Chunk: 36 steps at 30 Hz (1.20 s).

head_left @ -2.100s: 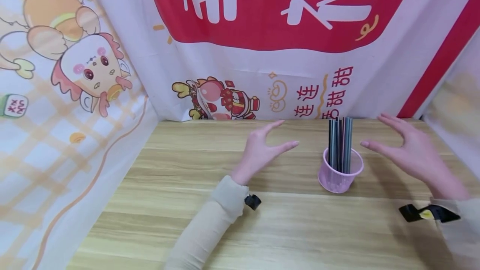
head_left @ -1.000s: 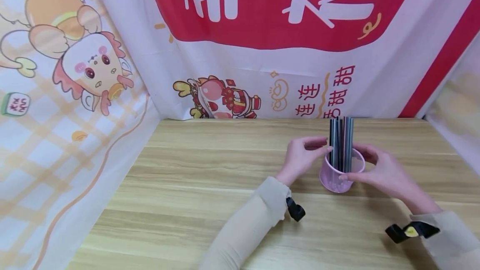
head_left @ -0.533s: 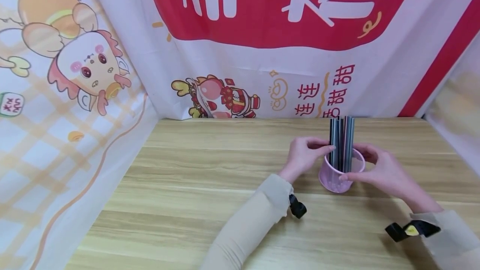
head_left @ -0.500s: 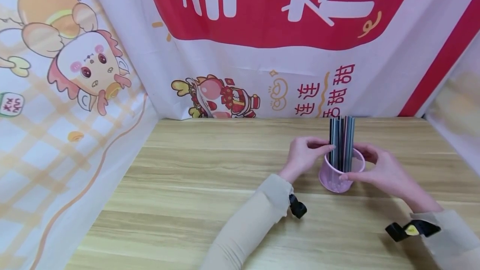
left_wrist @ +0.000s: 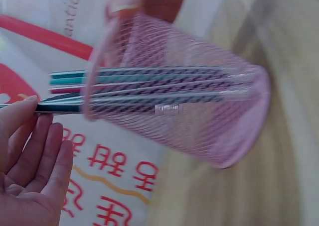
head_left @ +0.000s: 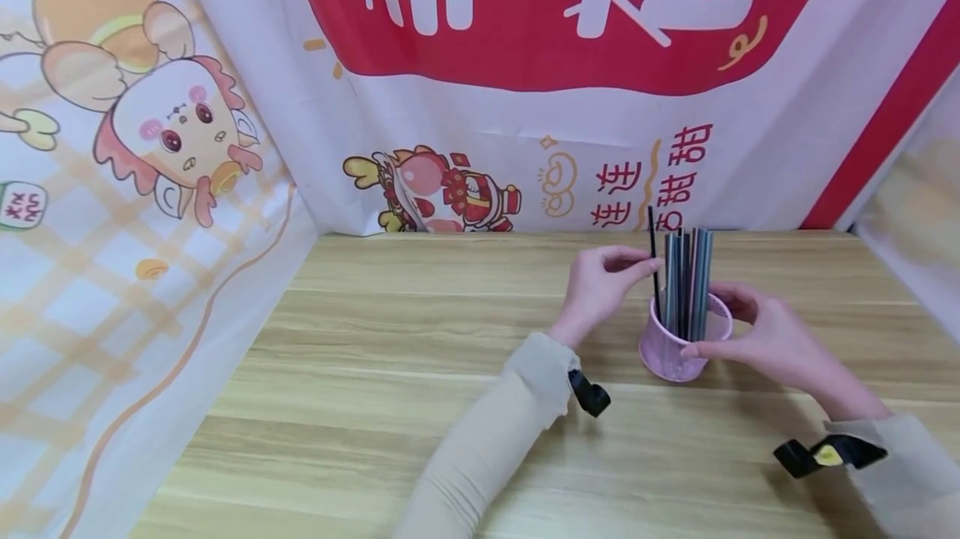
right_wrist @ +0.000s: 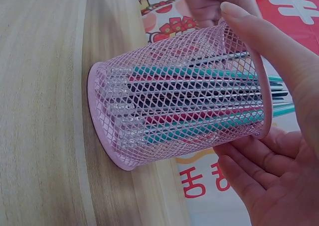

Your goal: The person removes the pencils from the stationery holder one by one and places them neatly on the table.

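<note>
Left hand [head_left: 602,285] pinches a dark stick [head_left: 652,231], proud of the other sticks [head_left: 702,281] in the pink mesh cup [head_left: 657,351] right of centre, head view; right hand [head_left: 772,341] grips its rim, so I'd brace there, draw straight up.

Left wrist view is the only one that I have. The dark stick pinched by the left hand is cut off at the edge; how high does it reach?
Observer: In the head view, the black stick in the left hand stands higher than the other sticks.
Operator: Thank you. And how is the right hand placed?
Observer: It spans the pink mesh cup, thumb on the near side, fingers on the far side.
</note>
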Tool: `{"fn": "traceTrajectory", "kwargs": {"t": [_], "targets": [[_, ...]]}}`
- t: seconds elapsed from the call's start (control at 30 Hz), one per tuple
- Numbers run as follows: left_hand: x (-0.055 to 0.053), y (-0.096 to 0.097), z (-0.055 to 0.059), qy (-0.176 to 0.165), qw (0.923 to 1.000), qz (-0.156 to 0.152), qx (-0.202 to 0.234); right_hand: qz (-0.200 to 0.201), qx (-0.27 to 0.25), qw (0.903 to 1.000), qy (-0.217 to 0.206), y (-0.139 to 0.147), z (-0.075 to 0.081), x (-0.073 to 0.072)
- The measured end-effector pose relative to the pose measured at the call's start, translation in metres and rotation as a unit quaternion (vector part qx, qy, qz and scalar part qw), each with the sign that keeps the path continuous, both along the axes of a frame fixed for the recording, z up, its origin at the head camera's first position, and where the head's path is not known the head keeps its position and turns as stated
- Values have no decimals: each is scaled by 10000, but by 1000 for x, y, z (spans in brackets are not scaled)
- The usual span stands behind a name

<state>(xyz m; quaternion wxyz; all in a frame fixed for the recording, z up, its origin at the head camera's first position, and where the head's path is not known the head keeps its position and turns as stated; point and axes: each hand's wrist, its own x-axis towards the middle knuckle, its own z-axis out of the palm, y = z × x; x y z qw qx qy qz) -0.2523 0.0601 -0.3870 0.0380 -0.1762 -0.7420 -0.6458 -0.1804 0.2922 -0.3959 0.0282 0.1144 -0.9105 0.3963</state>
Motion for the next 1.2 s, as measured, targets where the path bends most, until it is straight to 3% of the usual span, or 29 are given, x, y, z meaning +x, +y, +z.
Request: {"fn": "traceTrajectory", "kwargs": {"t": [0.2, 0.4, 0.53, 0.93, 1.2], "targets": [[-9, -10, 25, 222, 9964, 112, 812, 10, -70, 10000, -43, 1, 0, -1], [-12, -22, 49, 194, 9820, 84, 1878, 18, -69, 9999, -99, 2, -1, -3], [-14, -29, 55, 168, 9783, 54, 2064, 0, -40, 9999, -158, 3, -1, -3], [-30, -46, 42, -262, 9893, 169, 1428, -10, -74, 9999, -74, 3, -3, -2], [-40, -52, 16, -1125, 9902, 126, 816, -3, -49, 9999, -104, 1, 1, -1]]}}
